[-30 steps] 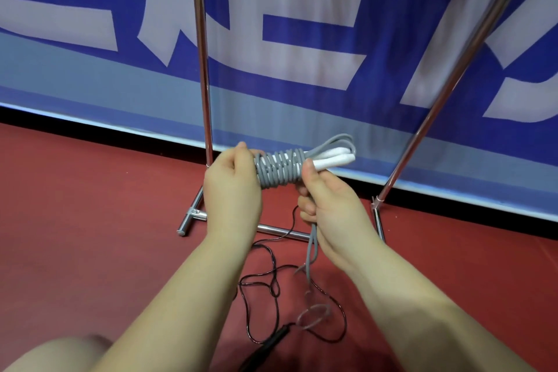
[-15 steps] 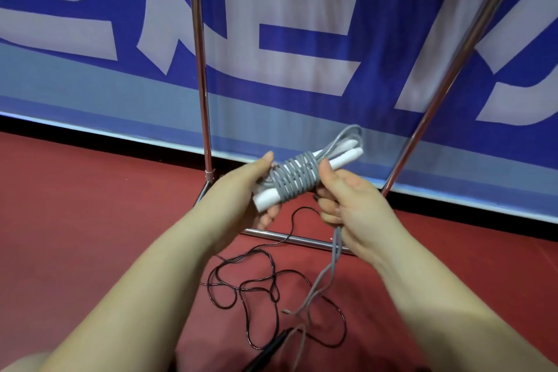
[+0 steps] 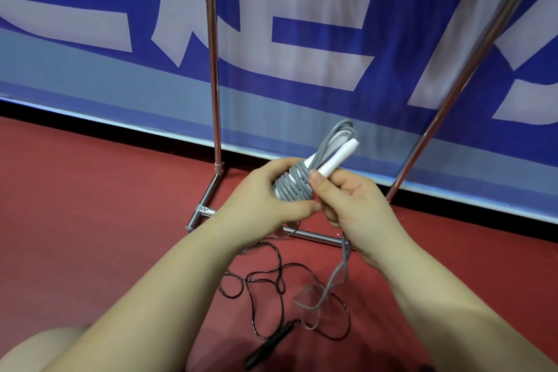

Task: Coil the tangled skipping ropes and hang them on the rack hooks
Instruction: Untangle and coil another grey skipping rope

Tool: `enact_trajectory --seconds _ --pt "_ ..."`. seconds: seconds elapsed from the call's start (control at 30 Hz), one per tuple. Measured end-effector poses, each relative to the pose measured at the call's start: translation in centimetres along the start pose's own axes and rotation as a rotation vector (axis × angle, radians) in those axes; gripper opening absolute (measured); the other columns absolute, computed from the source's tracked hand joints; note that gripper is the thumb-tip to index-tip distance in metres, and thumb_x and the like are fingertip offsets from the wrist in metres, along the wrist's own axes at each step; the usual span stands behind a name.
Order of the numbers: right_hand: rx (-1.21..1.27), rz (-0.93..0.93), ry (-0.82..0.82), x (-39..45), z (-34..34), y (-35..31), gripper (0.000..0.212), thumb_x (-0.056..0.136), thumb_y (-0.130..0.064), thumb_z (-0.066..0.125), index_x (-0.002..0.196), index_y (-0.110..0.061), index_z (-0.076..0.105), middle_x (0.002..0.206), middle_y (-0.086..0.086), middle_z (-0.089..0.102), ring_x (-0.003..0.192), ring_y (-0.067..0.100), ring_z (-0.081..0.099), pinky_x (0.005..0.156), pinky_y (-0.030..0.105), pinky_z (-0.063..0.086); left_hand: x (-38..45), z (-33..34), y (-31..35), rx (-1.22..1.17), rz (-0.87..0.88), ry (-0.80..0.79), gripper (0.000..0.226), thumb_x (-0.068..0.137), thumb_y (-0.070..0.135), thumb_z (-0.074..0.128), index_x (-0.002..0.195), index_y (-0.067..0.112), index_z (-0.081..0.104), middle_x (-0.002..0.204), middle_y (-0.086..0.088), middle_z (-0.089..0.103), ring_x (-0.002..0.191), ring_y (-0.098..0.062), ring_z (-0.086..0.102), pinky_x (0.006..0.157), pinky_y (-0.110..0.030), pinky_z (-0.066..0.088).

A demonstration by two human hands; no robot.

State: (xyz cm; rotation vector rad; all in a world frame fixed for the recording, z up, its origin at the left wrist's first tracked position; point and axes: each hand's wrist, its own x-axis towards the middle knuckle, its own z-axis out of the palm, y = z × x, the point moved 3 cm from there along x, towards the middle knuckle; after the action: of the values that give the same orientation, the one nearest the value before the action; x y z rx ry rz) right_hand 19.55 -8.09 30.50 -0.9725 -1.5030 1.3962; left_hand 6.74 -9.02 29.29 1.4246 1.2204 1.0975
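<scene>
My left hand [image 3: 265, 199] curls around the grey skipping rope [image 3: 297, 186] bundle, above the red floor [image 3: 90, 205]. My right hand [image 3: 353, 205] pinches its coils, thumb on top, loose tail hanging below.

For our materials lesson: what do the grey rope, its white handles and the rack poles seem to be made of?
Grey rope: probably smooth plastic or rubbery cord; it bends tightly and looks matte.
White handles: likely hard plastic; plain, smooth, rigid.
Rack poles: metal, apparently polished steel or chrome; bright streaks of reflection.
</scene>
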Motion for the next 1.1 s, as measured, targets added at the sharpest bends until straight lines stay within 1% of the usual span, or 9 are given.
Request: enact_trajectory --seconds 0.1,0.2,0.3,0.37,0.5,0.7,0.87,1.0,1.1 --pt "0.044 0.03 0.087 0.2 -0.1 0.2 0.021 0.095 -0.014 0.05 0.075 -0.013 0.058 0.037 -0.011 0.045 0.031 -0.001 0.038 0.037 0.007 0.029 0.0 0.3 0.1 -0.024 0.047 0.072 0.061 0.074 0.007 0.078 0.123 0.031 0.051 0.079 0.005 0.061 0.047 -0.007 0.052 0.045 -0.018 0.042" --pt "0.014 0.037 0.097 0.5 -0.3 0.3 0.023 0.085 -0.036 0.054 0.075 -0.016 0.059 0.051 -0.002 0.037 0.037 0.002 0.026 0.038 0.013 0.023 0.1 0.3 0.2 -0.072 0.068 0.062 0.061 0.078 0.009 0.075 0.126 0.034 0.048 0.079 -0.004 0.06 0.047 -0.01 0.054 0.046 -0.02 0.042" --pt "-0.018 0.094 0.023 0.6 -0.6 0.6 0.055 0.078 -0.054 0.042 0.086 -0.002 0.06 0.057 0.005 0.032 0.038 0.006 0.025 0.038 0.016 0.022 0.4 -0.1 0.3 -0.135 0.064 0.119 0.048 0.082 0.011 0.071 0.12 0.035 0.054 0.072 0.0 0.059 0.051 -0.015 0.055 0.046 -0.025 0.042" --pt "-0.134 0.127 -0.006 0.6 -1.2 0.9 0.07 0.086 -0.054 0.039 0.105 0.011 0.056 0.055 0.005 0.036 0.037 0.008 0.028 0.039 0.018 0.025 0.8 -0.9 0.1 -0.163 0.038 0.221 0.04 0.084 0.013 0.069 0.118 0.033 0.057 0.071 0.0 0.06 0.052 -0.018 0.056 0.045 -0.024 0.041" --pt "-0.263 0.156 -0.073 0.4 -1.7 1.5 0.025 0.1 -0.018 0.043 0.111 -0.013 0.065 0.052 -0.003 0.041 0.035 0.004 0.032 0.039 0.014 0.029 1.4 -3.0 -0.6 -0.187 -0.054 0.385 0.039 0.086 0.019 0.069 0.122 0.028 0.058 0.076 -0.002 0.062 0.049 -0.016 0.056 0.04 -0.023 0.04" --pt "-0.537 0.008 -0.011 0.2 -2.9 1.0 0.004 0.085 -0.024 0.068 0.082 -0.026 0.071 0.062 -0.004 0.064 0.054 0.001 0.051 0.055 0.015 0.04 1.3 -3.0 -1.5 0.037 -0.111 0.352 0.042 0.084 0.02 0.07 0.122 0.034 0.059 0.076 0.0 0.064 0.046 -0.01 0.057 0.041 -0.02 0.043" --pt "-0.684 -0.143 0.093 0.2 -3.9 0.1 0.019 0.081 -0.024 0.071 0.069 -0.036 0.064 0.068 -0.005 0.065 0.059 0.006 0.053 0.062 0.023 0.042 1.4 -2.6 -2.5 0.212 -0.181 0.228 0.055 0.084 0.026 0.071 0.134 0.036 0.052 0.071 0.007 0.06 0.042 -0.006 0.053 0.04 -0.019 0.039" --pt "-0.741 -0.199 0.098 0.3 -3.9 0.1 0.014 0.082 -0.029 0.071 0.073 -0.039 0.065 0.068 -0.009 0.066 0.066 0.009 0.058 0.066 0.028 0.044 1.5 -2.0 -3.0 0.386 -0.24 0.134 0.07 0.08 0.031 0.074 0.141 0.034 0.04 0.087 0.008 0.061 0.057 -0.019 0.059 0.043 -0.023 0.044" --pt "-0.768 -0.227 0.111 0.4 -4.1 0.2 0.017 0.083 -0.029 0.07 0.074 -0.042 0.063 0.066 -0.017 0.064 0.065 0.002 0.056 0.064 0.023 0.043 1.5 -1.4 -3.4 0.461 -0.271 0.077 0.065 0.075 0.031 0.078 0.131 0.029 0.044 0.089 0.006 0.062 0.059 -0.019 0.062 0.045 -0.025 0.045"
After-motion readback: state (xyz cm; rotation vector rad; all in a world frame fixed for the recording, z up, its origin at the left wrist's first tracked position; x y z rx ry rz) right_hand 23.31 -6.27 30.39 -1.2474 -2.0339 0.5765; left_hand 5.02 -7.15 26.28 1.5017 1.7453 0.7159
